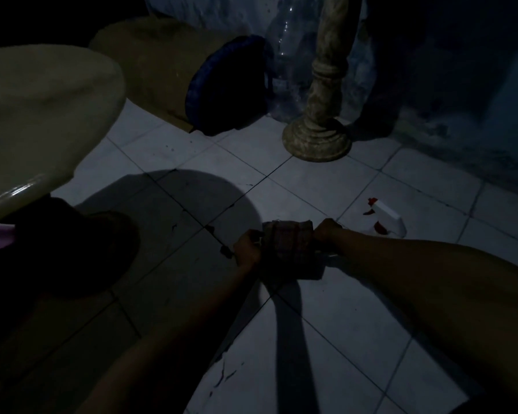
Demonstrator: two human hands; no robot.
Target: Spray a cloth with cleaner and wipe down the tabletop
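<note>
A dark checked cloth (289, 248) is stretched between my two hands low over the white tiled floor. My left hand (247, 249) grips its left edge and my right hand (326, 231) grips its right edge. A white spray bottle (388, 218) with red trigger parts lies on its side on the tiles, just beyond my right hand. The round pale tabletop (42, 115) fills the upper left of the view, above and left of both hands. The scene is very dim.
A turned pedestal leg with a round base (317, 138) stands on the tiles ahead. A tan cushion with a dark blue end (222, 85) lies behind it at left, beside a clear plastic jug (287, 70). Dark shadow covers the lower left floor.
</note>
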